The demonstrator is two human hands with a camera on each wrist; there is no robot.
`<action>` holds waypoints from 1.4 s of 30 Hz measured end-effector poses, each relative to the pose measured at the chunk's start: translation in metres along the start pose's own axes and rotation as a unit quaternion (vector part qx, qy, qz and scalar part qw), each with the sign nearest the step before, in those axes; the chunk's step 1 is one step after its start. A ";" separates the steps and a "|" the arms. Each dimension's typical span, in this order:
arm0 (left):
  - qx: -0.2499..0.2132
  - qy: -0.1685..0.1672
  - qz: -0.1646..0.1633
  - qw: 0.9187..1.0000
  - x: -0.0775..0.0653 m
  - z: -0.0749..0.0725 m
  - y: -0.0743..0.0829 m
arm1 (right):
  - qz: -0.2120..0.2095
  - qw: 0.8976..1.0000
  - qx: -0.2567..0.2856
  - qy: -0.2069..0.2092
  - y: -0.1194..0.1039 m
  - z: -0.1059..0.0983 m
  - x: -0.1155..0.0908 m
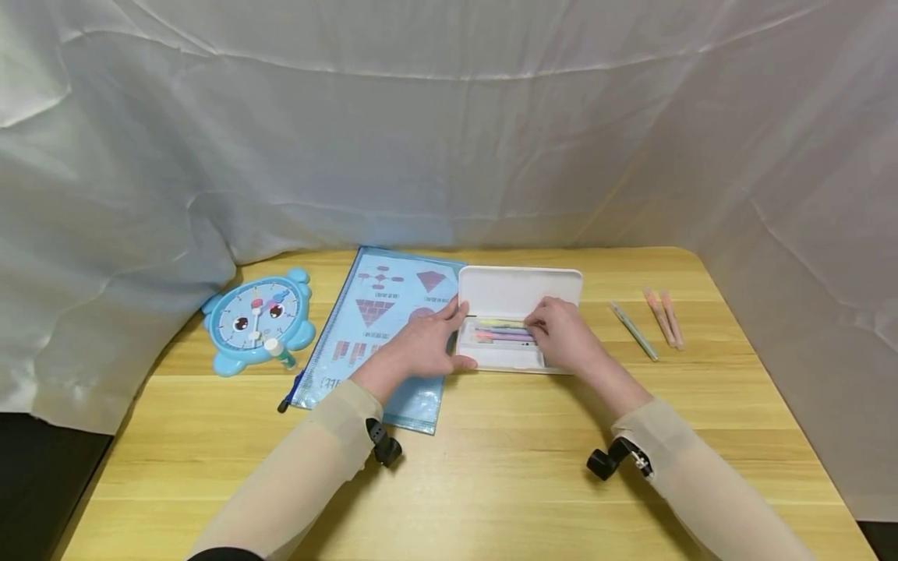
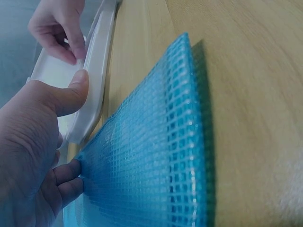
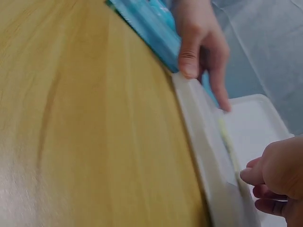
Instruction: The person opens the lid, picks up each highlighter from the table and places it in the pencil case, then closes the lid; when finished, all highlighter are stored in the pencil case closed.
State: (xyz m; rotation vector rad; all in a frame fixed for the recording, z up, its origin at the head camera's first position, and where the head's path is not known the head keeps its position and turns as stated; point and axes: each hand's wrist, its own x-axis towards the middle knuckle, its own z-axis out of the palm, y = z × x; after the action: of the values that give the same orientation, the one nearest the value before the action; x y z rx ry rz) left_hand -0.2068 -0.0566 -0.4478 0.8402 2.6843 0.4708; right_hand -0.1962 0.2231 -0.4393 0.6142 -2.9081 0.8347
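Observation:
An open white pencil case [image 1: 501,358] lies on the table, its lid [image 1: 519,288] tilted up at the back. Several coloured pens [image 1: 501,333] lie side by side in its tray. My left hand [image 1: 424,343] grips the left end of the case, thumb at the front corner and fingers toward the hinge. Over the tray's right part, my right hand [image 1: 567,335] pinches the end of a yellow pen [image 3: 227,139] between thumb and fingertips. In the left wrist view the right hand's fingers hide most of the tray.
A blue mesh zip pouch [image 1: 407,405] lies under my left forearm and beside the case. Farther left are a blue toy clock [image 1: 245,312] and a glue stick [image 1: 279,353]. To the right lie a green pen [image 1: 634,331] and two pinkish pens [image 1: 659,318]. Grey cloth hangs behind.

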 end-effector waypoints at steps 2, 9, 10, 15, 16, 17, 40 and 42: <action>-0.001 -0.001 0.000 1.000 0.000 0.000 0.000 | 0.004 1.000 0.021 0.011 0.003 -0.005 -0.004; 0.008 -0.001 0.000 1.000 0.001 0.000 0.000 | 0.013 0.997 0.038 0.058 0.012 -0.033 -0.024; 0.008 -0.001 0.000 1.000 0.001 0.000 0.000 | 0.014 0.997 0.037 0.066 0.014 -0.037 -0.027; 0.005 0.001 0.002 1.000 0.001 0.000 0.000 | 0.025 0.994 0.043 0.097 0.024 -0.054 -0.043; 0.004 0.001 0.003 1.000 0.001 0.000 0.000 | 0.031 0.993 0.040 0.104 0.026 -0.057 -0.046; 0.003 0.000 0.002 1.000 0.001 0.000 0.000 | 0.034 0.993 0.034 0.111 0.028 -0.060 -0.049; -0.006 -0.002 0.000 1.000 0.000 0.000 0.000 | 0.130 0.983 -0.013 0.132 0.077 -0.077 -0.110; -0.007 -0.003 0.000 1.000 -0.001 0.001 0.000 | 0.142 0.982 -0.018 0.126 0.080 -0.073 -0.114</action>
State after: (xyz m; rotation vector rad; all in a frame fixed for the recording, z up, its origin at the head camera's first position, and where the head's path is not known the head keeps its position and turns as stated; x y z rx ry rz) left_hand -0.2059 -0.0572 -0.4485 0.8362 2.6725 0.4868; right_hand -0.1265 0.3643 -0.4350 0.0790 -2.8030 0.8160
